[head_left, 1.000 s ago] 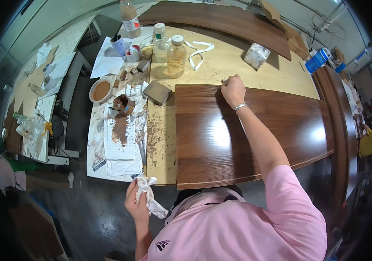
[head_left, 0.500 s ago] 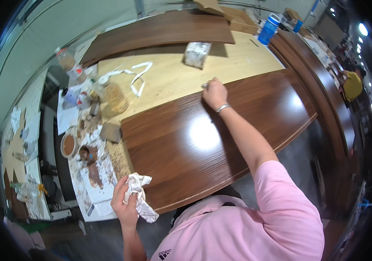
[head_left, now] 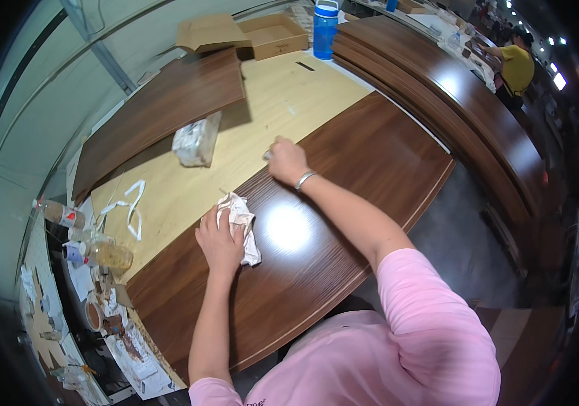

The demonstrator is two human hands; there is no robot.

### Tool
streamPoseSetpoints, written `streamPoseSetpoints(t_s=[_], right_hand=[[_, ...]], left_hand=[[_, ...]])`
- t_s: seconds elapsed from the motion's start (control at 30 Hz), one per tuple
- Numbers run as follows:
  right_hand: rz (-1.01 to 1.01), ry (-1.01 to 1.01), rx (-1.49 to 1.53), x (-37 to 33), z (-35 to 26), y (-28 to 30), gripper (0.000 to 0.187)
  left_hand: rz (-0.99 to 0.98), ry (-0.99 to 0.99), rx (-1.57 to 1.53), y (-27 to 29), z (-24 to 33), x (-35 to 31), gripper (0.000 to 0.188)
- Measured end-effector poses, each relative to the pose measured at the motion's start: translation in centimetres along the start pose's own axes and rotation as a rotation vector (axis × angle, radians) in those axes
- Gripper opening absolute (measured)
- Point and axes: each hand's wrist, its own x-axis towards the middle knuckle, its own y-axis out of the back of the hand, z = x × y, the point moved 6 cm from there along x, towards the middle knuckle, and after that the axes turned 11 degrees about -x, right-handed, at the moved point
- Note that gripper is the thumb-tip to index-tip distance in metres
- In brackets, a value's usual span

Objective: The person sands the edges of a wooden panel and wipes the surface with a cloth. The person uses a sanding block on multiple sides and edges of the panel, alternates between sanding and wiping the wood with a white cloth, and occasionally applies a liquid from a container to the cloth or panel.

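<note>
A dark brown wood-grain panel [head_left: 343,183] with a curved near edge lies before me on the pale yellow board. My left hand [head_left: 220,243] rests on the panel, its fingers bent over a crumpled white rag [head_left: 245,233] that touches the glossy surface. Farther off, by the panel's far edge, my right hand [head_left: 287,162] is closed. A small pale bit pokes out from its fingers, too little to name. Beyond the hands, a block wrapped in whitish film [head_left: 195,143] stands under the raised edge of another brown panel [head_left: 161,101].
Bottles [head_left: 110,255] and a tub of brown paste [head_left: 93,315] crowd the left end, near stained paper [head_left: 137,352]. White strips [head_left: 134,210] lie on the yellow board. At the back are a cardboard box [head_left: 276,37], a blue bottle [head_left: 325,30] and stacked panels [head_left: 431,81]. A person in yellow [head_left: 516,68] works far right.
My left hand has carried the rag from beside the panel's left end onto its surface, closer to my right hand. The view has turned rightward. My right hand stays closed near the far edge.
</note>
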Motion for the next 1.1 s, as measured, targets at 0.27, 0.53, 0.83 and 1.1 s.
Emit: streamPoseSetpoints(t_s=[0.27, 0.53, 0.83, 1.1], right_hand=[[0.211, -0.286, -0.263, 7.1, 28.8, 7.1, 0.015], [0.066, -0.219, -0.105, 9.2, 33.1, 9.0, 0.020], [0.088, -0.315, -0.046, 11.1, 40.4, 10.9, 0.019], [-0.046, -0.208, 0.161, 7.4, 42.8, 10.7, 0.020]], left_hand=[[-0.005, -0.015, 0.030, -0.8, 3.0, 1.4, 0.046], [-0.053, 0.072, 0.046, -1.1, 2.8, 1.2, 0.045], [-0.064, 0.088, 0.041, -1.0, 2.6, 1.2, 0.043], [-0.054, 0.079, 0.046, -1.2, 2.2, 1.0, 0.042]])
